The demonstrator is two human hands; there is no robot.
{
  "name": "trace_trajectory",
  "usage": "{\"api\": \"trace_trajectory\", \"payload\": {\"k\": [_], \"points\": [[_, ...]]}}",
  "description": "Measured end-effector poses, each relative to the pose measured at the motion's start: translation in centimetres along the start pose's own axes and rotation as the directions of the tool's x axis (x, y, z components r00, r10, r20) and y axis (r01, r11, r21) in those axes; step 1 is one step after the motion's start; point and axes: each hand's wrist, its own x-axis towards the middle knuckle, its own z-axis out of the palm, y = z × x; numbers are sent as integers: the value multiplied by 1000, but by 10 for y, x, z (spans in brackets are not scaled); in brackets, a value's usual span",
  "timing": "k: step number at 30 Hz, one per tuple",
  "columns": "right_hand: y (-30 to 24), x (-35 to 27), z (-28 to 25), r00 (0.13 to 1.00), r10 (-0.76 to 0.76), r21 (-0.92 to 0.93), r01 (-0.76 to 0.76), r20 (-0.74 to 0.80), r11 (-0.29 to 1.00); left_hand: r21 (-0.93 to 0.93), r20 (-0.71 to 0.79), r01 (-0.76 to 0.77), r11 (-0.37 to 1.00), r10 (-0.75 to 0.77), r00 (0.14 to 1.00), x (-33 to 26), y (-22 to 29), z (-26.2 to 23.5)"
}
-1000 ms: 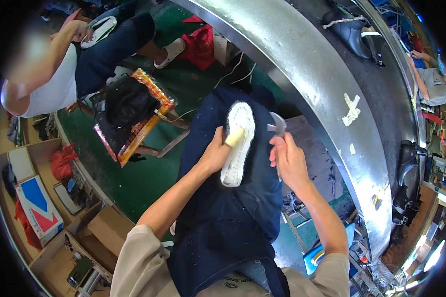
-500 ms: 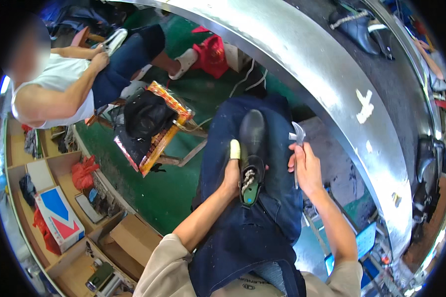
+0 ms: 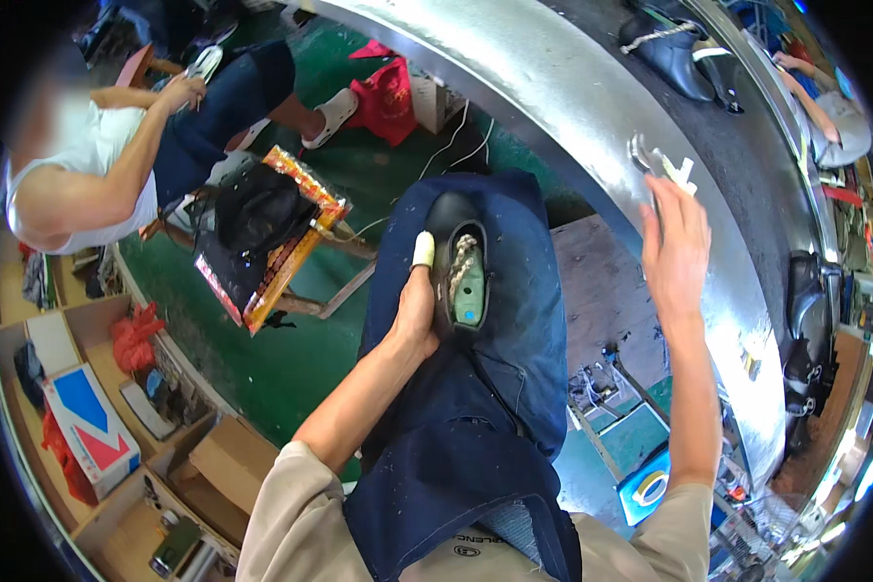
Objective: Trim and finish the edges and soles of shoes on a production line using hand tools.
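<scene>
My left hand (image 3: 418,306), with a pale yellow wrap on its thumb, holds a black shoe (image 3: 440,215) against my lap. The shoe's opening is turned up toward me and shows a green shoe last (image 3: 468,288) inside, with a blue dot and a twisted pale cord. My right hand (image 3: 676,233) is over the metal rim, its fingers round the handle of a silver hand tool with a curved head (image 3: 638,152). Most of the handle is hidden by the fingers. A white lump (image 3: 684,175) on the rim lies right beside them.
A broad curved metal rim (image 3: 592,97) borders a dark surface (image 3: 650,82) bearing black shoes (image 3: 674,58). At left, a person (image 3: 87,184) sits near a small stool (image 3: 306,267) with black fabric. Wooden bins (image 3: 155,475) line the lower left. Blue-framed equipment (image 3: 640,490) stands lower right.
My right hand has carried the tool from beside my lap up and right over the metal rim. The shoe has tipped so its opening faces me more, and my left hand has shifted.
</scene>
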Motion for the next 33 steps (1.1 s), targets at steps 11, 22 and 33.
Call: {"api": "trace_trajectory", "payload": {"k": [11,22,33], "points": [[-140,-97,-5,883,-75,747,-343,463,570,-86,-8,-50,995,49,999,9,3,-13],[-36,-102,-8,574,499,760,-502,649,-412,329,351,-424,844,308,884,-21,7,10],[267,-28,30,560,816,505,-667,-144,547,463,39,-315,828,336,941,-21,-7,-75]]}}
